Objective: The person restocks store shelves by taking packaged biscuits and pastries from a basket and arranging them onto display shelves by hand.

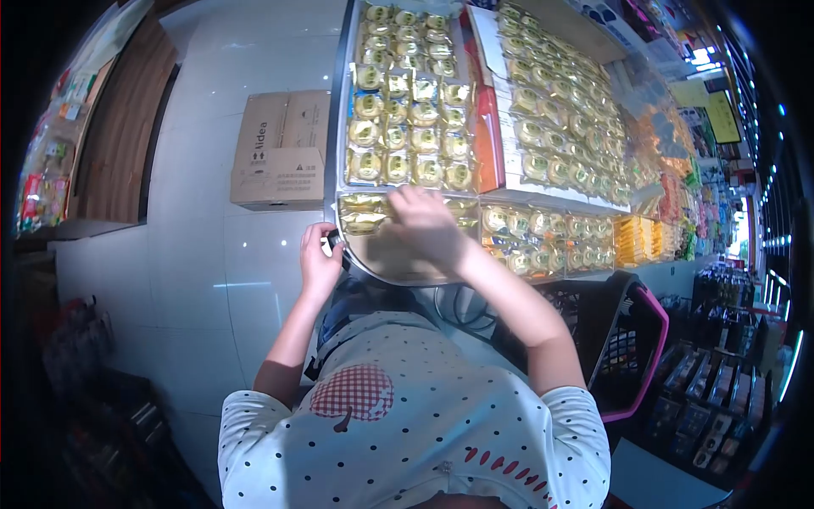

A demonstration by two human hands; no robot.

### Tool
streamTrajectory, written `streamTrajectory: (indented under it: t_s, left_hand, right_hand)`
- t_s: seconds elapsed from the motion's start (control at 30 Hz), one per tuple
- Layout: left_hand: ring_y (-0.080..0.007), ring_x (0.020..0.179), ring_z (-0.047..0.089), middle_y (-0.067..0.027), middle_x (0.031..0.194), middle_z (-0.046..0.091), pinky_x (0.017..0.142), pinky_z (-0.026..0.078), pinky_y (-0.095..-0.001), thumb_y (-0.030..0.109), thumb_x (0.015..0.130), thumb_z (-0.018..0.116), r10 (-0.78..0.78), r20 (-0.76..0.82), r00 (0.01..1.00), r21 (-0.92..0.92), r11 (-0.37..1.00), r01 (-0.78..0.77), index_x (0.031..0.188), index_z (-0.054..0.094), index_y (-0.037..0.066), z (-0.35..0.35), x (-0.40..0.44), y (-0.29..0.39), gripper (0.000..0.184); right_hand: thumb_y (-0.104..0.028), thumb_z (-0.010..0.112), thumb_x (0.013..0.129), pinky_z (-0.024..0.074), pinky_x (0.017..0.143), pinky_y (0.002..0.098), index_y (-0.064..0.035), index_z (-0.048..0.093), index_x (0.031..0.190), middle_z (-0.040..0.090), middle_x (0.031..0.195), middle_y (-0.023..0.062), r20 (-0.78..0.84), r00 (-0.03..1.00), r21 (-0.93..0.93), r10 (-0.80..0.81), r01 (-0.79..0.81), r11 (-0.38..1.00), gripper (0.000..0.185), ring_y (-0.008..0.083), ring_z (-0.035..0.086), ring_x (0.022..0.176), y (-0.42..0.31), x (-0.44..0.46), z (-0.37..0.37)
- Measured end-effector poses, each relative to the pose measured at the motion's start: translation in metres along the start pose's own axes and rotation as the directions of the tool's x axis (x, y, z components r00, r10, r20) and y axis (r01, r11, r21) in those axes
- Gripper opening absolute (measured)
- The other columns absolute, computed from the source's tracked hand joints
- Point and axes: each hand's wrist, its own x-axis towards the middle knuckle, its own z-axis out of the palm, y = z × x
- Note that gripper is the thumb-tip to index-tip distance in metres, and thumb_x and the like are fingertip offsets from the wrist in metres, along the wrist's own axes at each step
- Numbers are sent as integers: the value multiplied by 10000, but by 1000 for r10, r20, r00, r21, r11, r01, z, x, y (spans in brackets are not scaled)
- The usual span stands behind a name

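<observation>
Over the front compartment of a display case (342, 102), my right hand (428, 225) reaches in among gold-wrapped packets (365, 212). Its fingers point down at the packets and are partly hidden and blurred, so whether they grip one cannot be told. Near the case's rounded front left corner, my left hand (322, 259) is closed around a small dark thing beside the rim; what it is does not show clearly. Behind the front compartment, round gold-wrapped packets (397, 110) lie in neat rows. A bare brownish surface (394, 254) shows below the right hand.
A cardboard box (284, 148) stands on the tiled floor left of the case. More gold packets (560, 110) fill a white-edged box to the right, with yellow packets (640, 240) beyond. A dark basket with a pink handle (649, 356) stands close at my right.
</observation>
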Motion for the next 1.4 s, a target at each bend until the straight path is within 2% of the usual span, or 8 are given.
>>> streamTrajectory:
  t_s: [0.27,0.37,0.7,0.8,0.9,1.07,1.13,1.4]
  left_hand:
    - [-241,882,535,-102,927,537,753,459,-323,-28,692,629,32,-83,996,60,998,-27,932,529,26,-23,-16,-21,265]
    - [-283,874,515,-116,930,530,771,435,-350,1,711,615,-9,-70,997,43,999,12,925,519,20,-26,-24,-27,236]
    - [-198,949,527,-81,1023,542,784,452,-313,-9,731,612,2,52,999,-1,1000,-2,1025,510,46,-16,-15,-12,316]
    - [-250,1063,487,-105,1128,496,881,414,-354,80,732,648,8,130,991,-283,959,29,1148,435,51,-18,-8,-6,468]
    - [-263,1258,306,-116,1335,330,980,341,-373,280,672,719,49,377,925,-499,852,158,1328,269,105,-24,-3,5,814]
    - [-266,1233,356,-165,1323,350,1009,318,-381,263,645,758,199,637,745,-724,487,489,1371,198,94,-17,-7,22,932]
    - [-255,1217,375,-143,1305,357,995,332,-353,227,593,790,204,668,716,-726,392,565,1372,198,109,-11,-14,28,985]
    - [-234,1170,426,-125,1280,387,955,387,-352,172,728,703,-10,657,754,-695,380,611,1366,228,101,-3,-27,8,798]
  right_hand:
    - [-209,708,613,239,1007,517,0,415,1196,408,1291,162,-121,989,-199,-85,59,978,685,284,378,1218,-7,36,119]
    - [-62,497,712,260,997,524,18,490,1072,447,1218,254,-214,962,-70,-172,160,985,369,334,418,1185,-20,24,103]
    - [-91,574,662,345,961,411,39,446,1169,486,1133,219,-99,988,79,-116,123,989,540,337,478,1061,-23,7,93]
    - [-108,647,625,369,944,380,29,407,1221,502,1120,215,-187,982,240,-16,62,969,656,332,485,1068,-31,-6,54]
    - [-212,707,698,366,962,370,-31,354,1268,479,1190,192,156,963,597,219,-269,756,695,293,443,1165,-30,-22,20]
    - [-210,712,713,393,916,336,-26,392,1218,496,1152,138,119,987,836,110,-160,525,626,221,480,1097,-33,-53,10]
    - [-173,727,696,419,858,302,5,380,1134,540,1011,110,240,939,931,245,-294,216,586,178,527,969,-34,-54,13]
    - [-275,619,804,406,811,340,35,476,1042,523,989,158,-96,935,892,342,-72,447,416,233,519,917,-35,-53,75]
